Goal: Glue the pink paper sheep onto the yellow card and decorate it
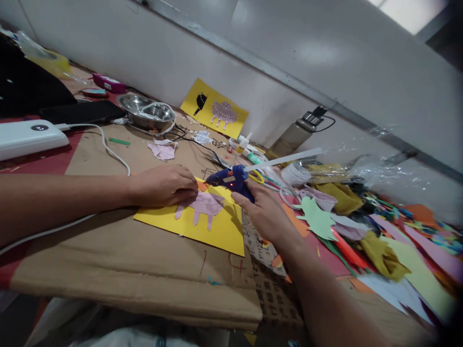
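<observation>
My right hand [265, 207] grips a blue hot glue gun [235, 179] with a long translucent glue stick [285, 160] out of its back end. A small red light glows on the gun. Its nozzle points left, down at a small piece of orange paper [202, 186]. The curled fingers of my left hand [166, 184] are closed at that piece's left edge; their tips are partly hidden. Beneath lies a yellow card [224, 236] bearing a lilac paper shape [204, 205] with leg-like strips.
Flattened cardboard [144, 260] covers the table. Against the wall lean a decorated yellow card [231, 126] and a bottle [294, 137]. Metal bowls [135, 106] and a white power bank [32, 140] with a cable are left. Paper and felt scraps [318, 217] crowd the right.
</observation>
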A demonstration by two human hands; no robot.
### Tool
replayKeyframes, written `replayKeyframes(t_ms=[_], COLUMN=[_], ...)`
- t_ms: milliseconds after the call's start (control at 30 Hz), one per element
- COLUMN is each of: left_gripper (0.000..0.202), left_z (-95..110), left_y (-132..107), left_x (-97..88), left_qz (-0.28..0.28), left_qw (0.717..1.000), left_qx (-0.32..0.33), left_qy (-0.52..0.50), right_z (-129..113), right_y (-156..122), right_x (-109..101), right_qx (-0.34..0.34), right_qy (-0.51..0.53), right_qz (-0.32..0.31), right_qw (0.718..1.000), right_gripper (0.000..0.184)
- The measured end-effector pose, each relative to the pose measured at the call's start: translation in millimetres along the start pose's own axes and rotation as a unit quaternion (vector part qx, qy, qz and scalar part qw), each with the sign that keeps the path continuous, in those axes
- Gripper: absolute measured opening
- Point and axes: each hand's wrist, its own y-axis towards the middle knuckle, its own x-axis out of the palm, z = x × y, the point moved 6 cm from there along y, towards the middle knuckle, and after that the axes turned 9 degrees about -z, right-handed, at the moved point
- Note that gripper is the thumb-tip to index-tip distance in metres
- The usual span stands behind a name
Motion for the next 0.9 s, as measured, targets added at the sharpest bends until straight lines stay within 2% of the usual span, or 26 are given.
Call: replayKeyframes(t_ms=[333,667,900], left_gripper=[0.027,0.025,0.027], left_z=[0,1,0], left_y=[0,2,1], left_x=[0.2,-0.8,-0.6], left_qz=[-0.001,-0.011,-0.003], left_qw=[1.000,1.000,1.000], left_qx=[0.000,-0.010,-0.009], left_qy=[-0.014,-0.021,-0.023], right_z=[-4,-4,-2], right_y=[-1,-11,-9], right_x=[-4,-8,-8], right_qx=[-0.007,0.007,0.004], right_qy=[-0.001,-0.004,0.002], right_qz=[-0.010,-0.027,-0.013], right_qw=[1.000,1.000,1.000], right_gripper=[0.034,0.036,0.039])
